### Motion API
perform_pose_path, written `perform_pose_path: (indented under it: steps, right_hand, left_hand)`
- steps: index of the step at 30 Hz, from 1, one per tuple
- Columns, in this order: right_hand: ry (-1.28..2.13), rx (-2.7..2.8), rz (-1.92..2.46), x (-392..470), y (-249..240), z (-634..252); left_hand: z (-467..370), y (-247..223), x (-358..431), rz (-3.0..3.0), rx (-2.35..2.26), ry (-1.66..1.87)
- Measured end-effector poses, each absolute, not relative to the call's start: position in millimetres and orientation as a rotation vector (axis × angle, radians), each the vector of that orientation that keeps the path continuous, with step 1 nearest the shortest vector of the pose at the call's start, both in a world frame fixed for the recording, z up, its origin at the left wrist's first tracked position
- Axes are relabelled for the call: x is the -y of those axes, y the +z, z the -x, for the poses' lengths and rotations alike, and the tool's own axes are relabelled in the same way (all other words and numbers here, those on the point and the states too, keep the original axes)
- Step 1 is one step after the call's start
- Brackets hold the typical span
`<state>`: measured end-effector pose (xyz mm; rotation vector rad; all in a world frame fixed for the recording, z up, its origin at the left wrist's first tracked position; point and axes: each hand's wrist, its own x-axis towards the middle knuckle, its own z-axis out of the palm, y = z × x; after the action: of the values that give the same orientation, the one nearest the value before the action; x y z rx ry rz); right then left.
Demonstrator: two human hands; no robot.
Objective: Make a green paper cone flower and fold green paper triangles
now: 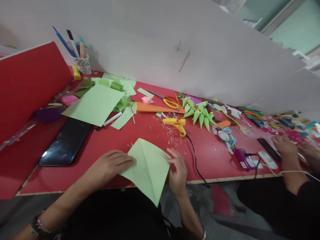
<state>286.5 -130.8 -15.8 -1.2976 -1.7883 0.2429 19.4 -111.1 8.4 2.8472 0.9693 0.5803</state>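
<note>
A light green paper square (147, 166) with a crease down its middle lies turned like a diamond over the front edge of the red table. My left hand (116, 164) rests on its left corner, fingers together and pressing the paper. On the right side, my right hand (177, 170) holds the paper's edge between thumb and fingers. Beyond the paper is a yellow glue gun (176, 125) with a black cord. Another green sheet (96, 103) lies at the left, partly over a black phone (66, 141).
Scissors (170, 100), an orange folded paper (156, 107) and green paper cones (197, 111) lie toward the wall. A pen cup (83, 63) stands back left. A purple power socket (244, 160) and another person's hands (286, 145) are at the right.
</note>
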Motion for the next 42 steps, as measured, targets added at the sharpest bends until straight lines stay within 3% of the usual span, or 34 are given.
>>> perform_pose_path:
  steps: [6, 15, 23, 31, 42]
  right_hand:
    - [-0.04, 2.342, 1.155, 121, -23, -274]
    - [0.177, 2.669, 1.252, 123, 3, -265]
    - [0.172, 2.59, 1.118, 116, -12, -276]
    - [0.451, 2.335, 1.307, 110, -5, -265]
    - [0.227, 2.297, 1.68, 98, -11, -243]
  left_hand:
    - [6, -1, 114, -2.804, -1.305, 0.397]
    - [-12, -8, 143, -2.679, -1.292, 0.307]
    - [7, -13, 136, -2.542, -1.203, 0.359]
    - [13, -15, 124, -2.357, -1.427, 0.503]
    - [-1, -9, 113, -2.302, -1.704, 0.426]
